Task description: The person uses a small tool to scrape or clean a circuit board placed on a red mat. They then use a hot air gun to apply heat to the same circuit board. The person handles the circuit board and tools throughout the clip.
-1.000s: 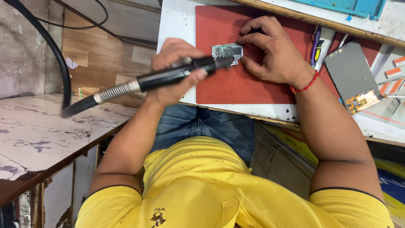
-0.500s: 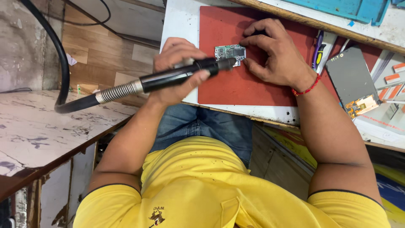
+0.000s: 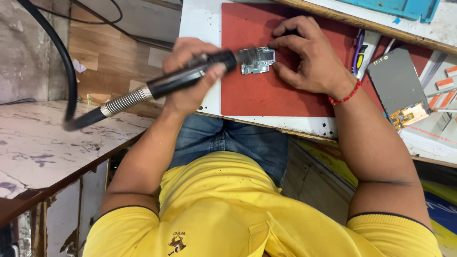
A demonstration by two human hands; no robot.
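Note:
My left hand (image 3: 190, 71) grips a black hot-air handpiece (image 3: 190, 76) with a metal spring collar and a thick black hose (image 3: 66, 71) that loops off to the left. Its nozzle points at a small green circuit board (image 3: 259, 61) lying on a red work mat (image 3: 271, 97). My right hand (image 3: 309, 57), with a red thread band at the wrist, rests on the mat and pins the board's right edge with its fingertips. Below the hands I see my yellow shirt and blue jeans.
A phone display panel (image 3: 397, 88) with an orange flex cable lies right of the mat, with pens and small tools (image 3: 361, 54) beside it. A blue tray (image 3: 402, 7) sits at the top right. A worn marbled side table (image 3: 43, 147) stands at the left.
The handpiece has tilted a little, its hose end dropping lower on the left, while the nozzle stays at the board. My right hand keeps its place on the board.

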